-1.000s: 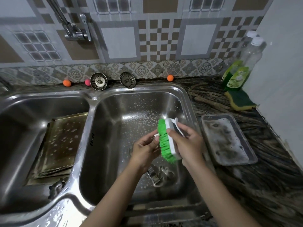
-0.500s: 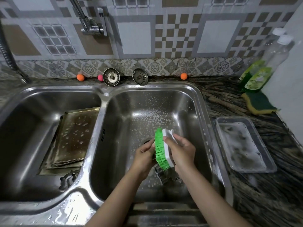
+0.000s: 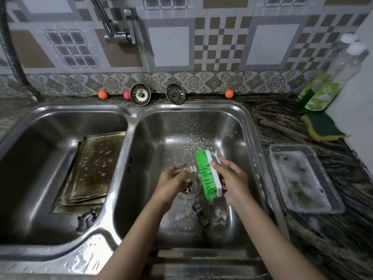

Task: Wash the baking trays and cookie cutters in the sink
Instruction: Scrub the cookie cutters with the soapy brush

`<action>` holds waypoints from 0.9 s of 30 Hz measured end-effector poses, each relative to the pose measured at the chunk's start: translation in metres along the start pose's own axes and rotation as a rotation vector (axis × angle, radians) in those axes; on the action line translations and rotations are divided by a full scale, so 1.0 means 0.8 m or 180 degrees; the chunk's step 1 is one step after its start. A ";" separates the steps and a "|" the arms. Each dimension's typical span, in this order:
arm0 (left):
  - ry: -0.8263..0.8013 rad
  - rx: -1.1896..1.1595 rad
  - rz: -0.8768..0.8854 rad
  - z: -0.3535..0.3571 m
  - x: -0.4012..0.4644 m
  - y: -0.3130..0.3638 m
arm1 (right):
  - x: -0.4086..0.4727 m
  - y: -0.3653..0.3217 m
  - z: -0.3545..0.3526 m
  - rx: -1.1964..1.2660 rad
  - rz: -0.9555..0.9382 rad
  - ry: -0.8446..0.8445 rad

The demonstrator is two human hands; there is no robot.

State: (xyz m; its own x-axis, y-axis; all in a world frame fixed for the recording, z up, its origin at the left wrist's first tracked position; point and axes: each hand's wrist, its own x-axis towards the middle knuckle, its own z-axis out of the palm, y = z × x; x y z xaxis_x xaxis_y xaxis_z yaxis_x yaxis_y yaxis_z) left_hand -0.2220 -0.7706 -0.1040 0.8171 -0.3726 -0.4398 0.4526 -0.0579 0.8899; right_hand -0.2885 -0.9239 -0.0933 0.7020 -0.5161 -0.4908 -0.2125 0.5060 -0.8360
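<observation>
- Two bare hands work over the right basin of a double stainless-steel sink (image 3: 250, 126): the right hand (image 3: 235, 178) grips a white-backed scrubbing brush with green bristles (image 3: 207, 176), bristles turned toward the left hand (image 3: 171, 181).
- The left hand pinches a small, pale, blurred object at its fingertips, apparently a cookie cutter; exactly what it is cannot be told.
- A second ago the bristles were pressed against the left fingers; now a gap shows between brush and hand, which suggests one scrubbing stroke has finished and the piece is being turned or checked.
- More metal cookie cutters (image 3: 201, 214) lie on the basin floor just below the hands, near the drain, seemingly awaiting their turn.
- Stained, soap-flecked metal baking trays (image 3: 94, 166) are stacked in the left basin, with a cluster of cutters (image 3: 86, 219) at their near corner.
- On the dark marbled surface (image 3: 282, 122) to the right, a clear plastic tub of suds (image 3: 304, 178) sits near a green-and-yellow sponge (image 3: 323, 128) and green dish-soap bottles (image 3: 321, 96).
- Most of the washing appears to remain.
</observation>
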 end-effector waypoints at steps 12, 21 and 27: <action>0.0428 -0.0376 -0.0129 0.026 -0.009 -0.011 | -0.028 0.030 0.007 0.0188 0.0133 0.0051; 0.0401 -0.0563 -0.0251 0.013 -0.016 0.000 | -0.037 0.032 0.011 0.0110 -0.0150 0.0022; -0.0333 -0.0450 -0.0299 0.012 -0.032 -0.001 | -0.010 0.033 0.020 -0.0043 -0.0301 0.0398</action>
State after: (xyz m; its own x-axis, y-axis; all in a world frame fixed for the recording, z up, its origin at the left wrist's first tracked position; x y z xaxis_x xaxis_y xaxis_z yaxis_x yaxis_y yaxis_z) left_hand -0.2465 -0.7702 -0.0921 0.7306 -0.4664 -0.4986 0.5768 0.0310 0.8163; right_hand -0.2892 -0.8950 -0.1076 0.6294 -0.6434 -0.4358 -0.1592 0.4422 -0.8827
